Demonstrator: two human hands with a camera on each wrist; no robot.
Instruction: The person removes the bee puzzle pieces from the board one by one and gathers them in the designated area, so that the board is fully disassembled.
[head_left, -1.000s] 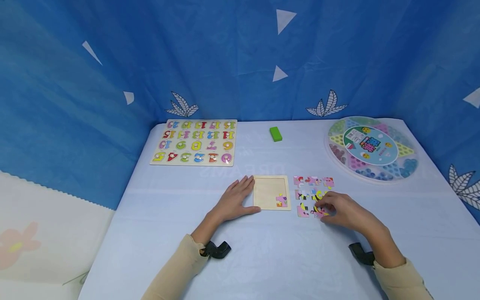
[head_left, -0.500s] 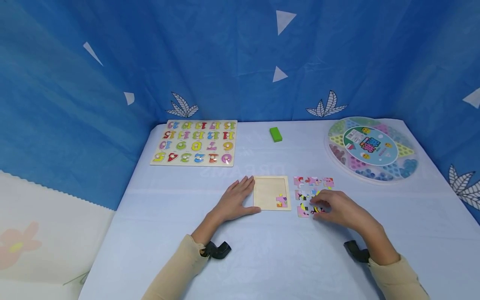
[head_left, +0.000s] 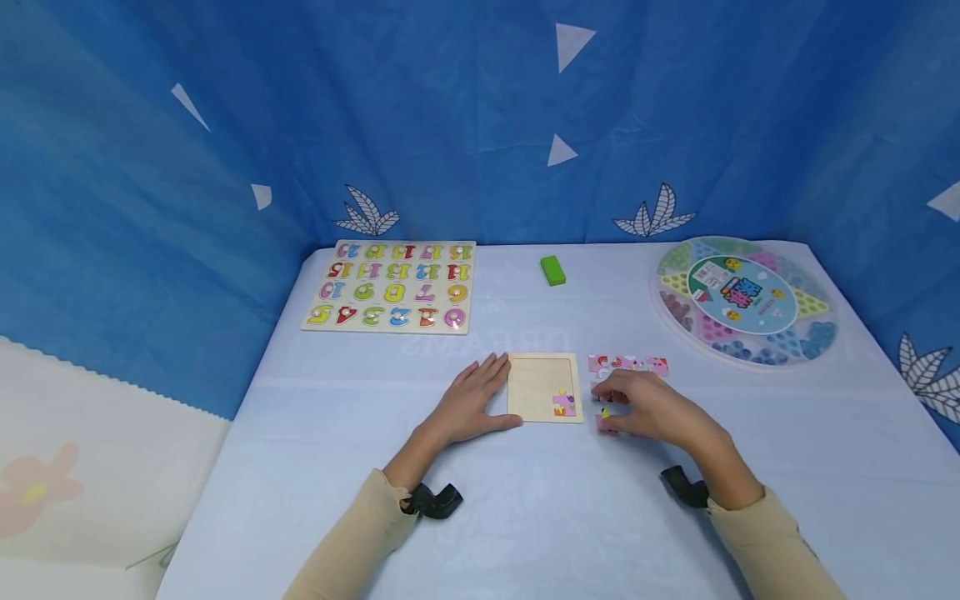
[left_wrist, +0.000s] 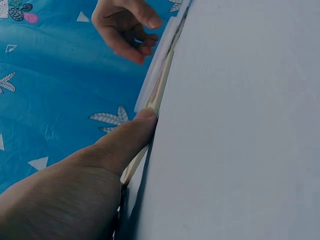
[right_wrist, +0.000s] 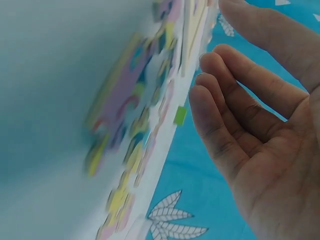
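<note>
My left hand (head_left: 467,404) lies with straight fingers at the left side of a square wooden puzzle tray (head_left: 534,385). In the left wrist view its thumb (left_wrist: 131,137) presses on the tray's edge. One pink jigsaw piece (head_left: 565,404) sits in the tray's near right corner. Just right of the tray, my right hand (head_left: 660,408) hovers over rows of loose jigsaw pieces (head_left: 657,367) and hides several of them. Its fingers are loosely bent, and the right wrist view shows nothing between them. Another pink piece (head_left: 604,423) is by its thumb.
A number puzzle board (head_left: 387,287) lies at the back left. Behind the tray is a green block (head_left: 552,271). A round clear game box with a blue label (head_left: 742,296) occupies the back right. Blue curtain (head_left: 480,117) hangs beyond the table's far edge.
My right hand has moved left across the loose pieces, from the right-hand ones to those nearest the tray. My left hand has stayed at the tray's edge.
</note>
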